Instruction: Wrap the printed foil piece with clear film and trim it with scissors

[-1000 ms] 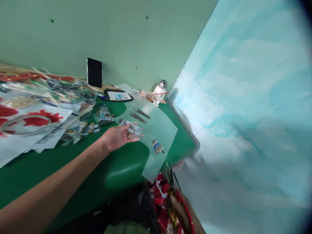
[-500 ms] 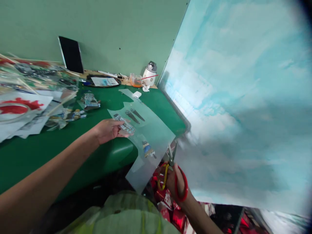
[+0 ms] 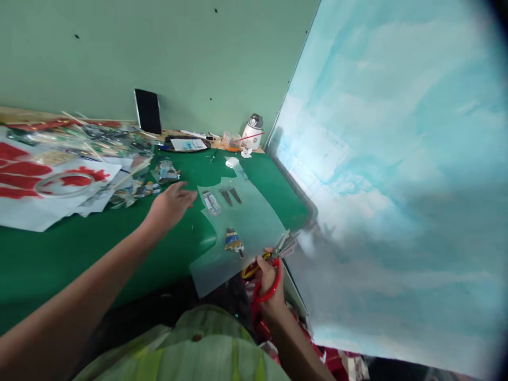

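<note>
My left hand (image 3: 171, 206) is over the green tabletop, fingers stretched out and holding nothing, just left of a translucent sheet (image 3: 257, 222). At the sheet's left edge lies a grey patterned cutout (image 3: 211, 203). Beside it are two slim dark tapered pieces (image 3: 230, 196). Lower down is a tapered blue-and-gold piece (image 3: 233, 241) with a dark tip. My right hand (image 3: 270, 278) grips scissors (image 3: 281, 243) with one red and one yellow handle loop, their blades apart by the sheet's right edge. Whether that hand also pinches the sheet, I cannot tell.
Papers with red shapes (image 3: 24, 174), a tape roll (image 3: 65, 184), thin sticks and plastic-wrapped pieces crowd the left side. A tablet-like device (image 3: 148, 111) leans on the wall. A dark tray (image 3: 188, 144) and white bottle (image 3: 253, 131) stand behind. A blue-white painted panel (image 3: 389, 185) rises at right.
My left hand has let go of the grey patterned cutout, now lying on the sheet, and moved left with its fingers opened. The scissors have tilted to the right. The view has shifted.
</note>
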`<state>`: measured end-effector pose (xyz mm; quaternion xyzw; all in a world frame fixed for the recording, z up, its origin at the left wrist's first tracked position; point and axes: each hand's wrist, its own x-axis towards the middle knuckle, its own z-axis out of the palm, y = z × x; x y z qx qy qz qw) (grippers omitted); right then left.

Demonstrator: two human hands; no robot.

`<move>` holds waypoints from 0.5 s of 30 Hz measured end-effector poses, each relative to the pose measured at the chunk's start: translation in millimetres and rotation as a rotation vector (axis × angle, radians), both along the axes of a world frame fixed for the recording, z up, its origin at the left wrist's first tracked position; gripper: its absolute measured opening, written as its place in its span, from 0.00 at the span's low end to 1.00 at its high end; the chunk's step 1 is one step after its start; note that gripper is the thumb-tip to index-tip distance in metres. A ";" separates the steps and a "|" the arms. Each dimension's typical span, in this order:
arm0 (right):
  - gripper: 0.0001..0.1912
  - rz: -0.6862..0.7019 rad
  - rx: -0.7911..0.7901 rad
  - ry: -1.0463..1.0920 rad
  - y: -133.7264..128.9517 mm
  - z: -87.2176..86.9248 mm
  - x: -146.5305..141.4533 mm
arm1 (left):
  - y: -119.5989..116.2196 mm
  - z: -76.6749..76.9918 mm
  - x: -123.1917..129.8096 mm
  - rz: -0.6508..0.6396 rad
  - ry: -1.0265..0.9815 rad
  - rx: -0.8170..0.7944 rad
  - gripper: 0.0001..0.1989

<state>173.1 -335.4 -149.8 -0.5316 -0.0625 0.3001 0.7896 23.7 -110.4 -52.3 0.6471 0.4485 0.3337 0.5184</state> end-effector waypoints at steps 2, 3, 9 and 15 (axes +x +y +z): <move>0.23 -0.033 -0.054 -0.022 -1.3 -1.1 -5.1 | -35.1 -12.4 -34.4 0.086 0.076 0.014 0.21; 0.23 -0.043 -0.074 -0.039 -1.9 -0.9 -7.4 | -54.7 -20.4 -48.8 0.103 0.108 -0.009 0.21; 0.23 0.011 -0.150 -0.124 -8.7 4.1 -20.6 | -135.5 -59.3 -64.0 -0.054 -0.175 -0.577 0.24; 0.25 0.075 -0.112 -0.184 -15.7 5.8 -21.7 | -126.2 -63.8 -53.7 -0.142 -0.472 -0.951 0.14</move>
